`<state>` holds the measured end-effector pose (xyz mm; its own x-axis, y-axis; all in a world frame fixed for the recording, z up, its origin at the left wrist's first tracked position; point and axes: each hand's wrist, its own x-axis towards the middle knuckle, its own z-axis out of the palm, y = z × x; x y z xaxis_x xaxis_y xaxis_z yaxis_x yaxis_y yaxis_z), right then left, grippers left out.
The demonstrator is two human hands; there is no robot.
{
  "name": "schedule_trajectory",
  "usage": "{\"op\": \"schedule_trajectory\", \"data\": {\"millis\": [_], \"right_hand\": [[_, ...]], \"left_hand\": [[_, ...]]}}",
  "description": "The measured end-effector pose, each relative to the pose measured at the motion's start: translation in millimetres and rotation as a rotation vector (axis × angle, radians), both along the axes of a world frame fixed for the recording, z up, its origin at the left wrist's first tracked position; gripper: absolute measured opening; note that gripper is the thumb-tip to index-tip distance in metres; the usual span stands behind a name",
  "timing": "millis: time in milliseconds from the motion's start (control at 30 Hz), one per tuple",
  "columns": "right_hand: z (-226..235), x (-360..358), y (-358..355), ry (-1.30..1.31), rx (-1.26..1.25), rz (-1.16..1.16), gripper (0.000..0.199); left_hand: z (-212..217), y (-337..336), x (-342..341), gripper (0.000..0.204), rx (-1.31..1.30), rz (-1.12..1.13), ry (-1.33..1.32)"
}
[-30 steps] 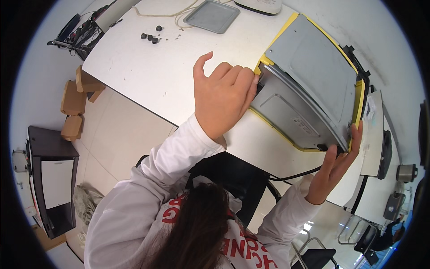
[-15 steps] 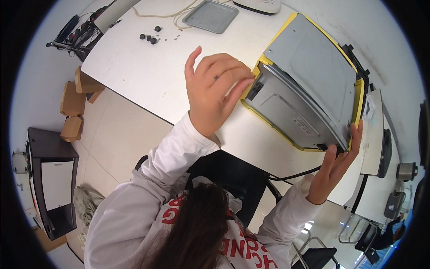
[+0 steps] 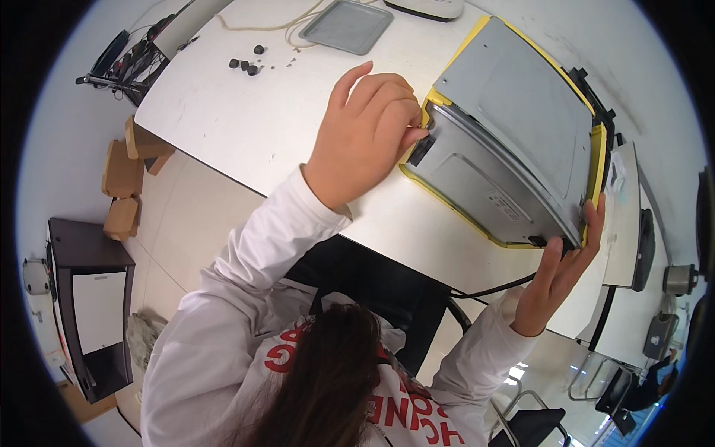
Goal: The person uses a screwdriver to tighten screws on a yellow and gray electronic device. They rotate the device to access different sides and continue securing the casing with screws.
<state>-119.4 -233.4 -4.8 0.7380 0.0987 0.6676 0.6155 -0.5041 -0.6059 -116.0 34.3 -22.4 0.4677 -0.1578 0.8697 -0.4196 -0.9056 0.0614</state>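
Observation:
A boxy appliance [image 3: 477, 175] with grey metal panels and yellow edges, like a small oven, rests on the white table. At its left corner, beside a black fitting [image 3: 422, 149], my left hand [image 3: 365, 138] is closed, thumb and forefinger pinched together against the yellow edge. Whatever lies between those fingertips is too small or hidden to make out. My right hand [image 3: 555, 279] grips the appliance's near right corner, thumb on the front panel and fingers along the side, next to another small black fitting [image 3: 538, 241].
Several small black caps or feet [image 3: 244, 65] and tiny bits lie on the table's [image 3: 216, 119] far left part. A grey tray [image 3: 346, 26], a pale cable [image 3: 261, 28] and a white device [image 3: 428, 7] are at the back. A black chair [image 3: 372, 283] stands close to me.
My left hand has shifted slightly right, its fingers curling more tightly and its fingertips pressing in at the appliance's corner. My right hand stays at the other corner.

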Motion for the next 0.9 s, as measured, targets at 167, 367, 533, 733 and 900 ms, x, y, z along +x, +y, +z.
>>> {"op": "schedule_trajectory", "data": {"millis": [167,367,533,733,900], "right_hand": [[0,0,0,0.006,0.006,-0.010,0.055],[0,0,0,0.008,0.009,-0.001,0.055],[0,1,1,0.001,0.025,0.002,0.055],[0,-1,3,0.022,0.050,-0.003,0.055],[0,-1,4,0.016,0.041,-0.019,0.055]], "left_hand": [[-5,-27,-13,0.024,-0.245,0.116,0.123],[-10,-20,-9,0.023,-0.207,0.075,0.056],[-12,-3,-15,0.029,-0.105,0.095,-0.049],[-1,2,-12,0.027,-0.122,-0.004,-0.023],[7,10,-6,0.026,-0.074,-0.115,0.028]]}}
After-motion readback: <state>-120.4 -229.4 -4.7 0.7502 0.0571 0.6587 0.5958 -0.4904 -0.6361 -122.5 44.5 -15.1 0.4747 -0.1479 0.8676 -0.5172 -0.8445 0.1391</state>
